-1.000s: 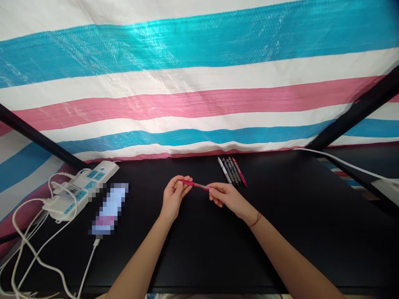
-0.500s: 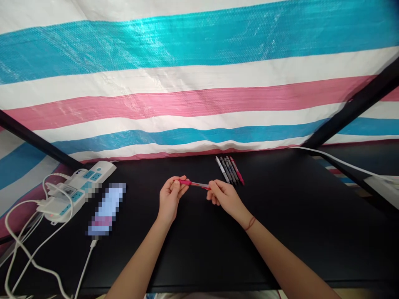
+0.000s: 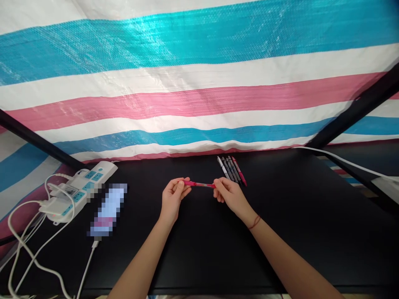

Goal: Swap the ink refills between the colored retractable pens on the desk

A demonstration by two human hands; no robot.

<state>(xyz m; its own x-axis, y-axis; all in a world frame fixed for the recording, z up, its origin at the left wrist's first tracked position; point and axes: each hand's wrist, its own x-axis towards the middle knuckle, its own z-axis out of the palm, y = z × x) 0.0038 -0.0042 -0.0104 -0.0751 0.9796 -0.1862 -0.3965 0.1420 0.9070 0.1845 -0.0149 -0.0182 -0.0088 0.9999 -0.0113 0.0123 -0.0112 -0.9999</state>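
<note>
from my far-off seat i look down through the head camera, taking the held pen as the clock's center. a pink pen (image 3: 204, 185) lies nearly level between two bare hands over the middle of the desk (image 3: 199, 245). at nine o'clock the left hand (image 3: 172, 197) has its grip closed around one end, thumb against the barrel. at three o'clock the right hand (image 3: 231, 196) pinches the other end, its grip narrow, fingers curled underneath. between them a thinner, paler stretch of the pen shows (too small for me to read any detail). a red bracelet (image 3: 254, 222) circles the right wrist.

at two o'clock, near the right hand, a row of pens (image 3: 231, 169) lies slanted on the desk, white at the left end, dark in the middle, pink at the right. between eight and nine i see a blurred-out phone (image 3: 109, 209) with a white cable (image 3: 86, 270) at its near end; beyond it, at nine, sits a white power strip (image 3: 99, 170). at twelve a striped sheet (image 3: 187, 104) hangs behind everything.
</note>
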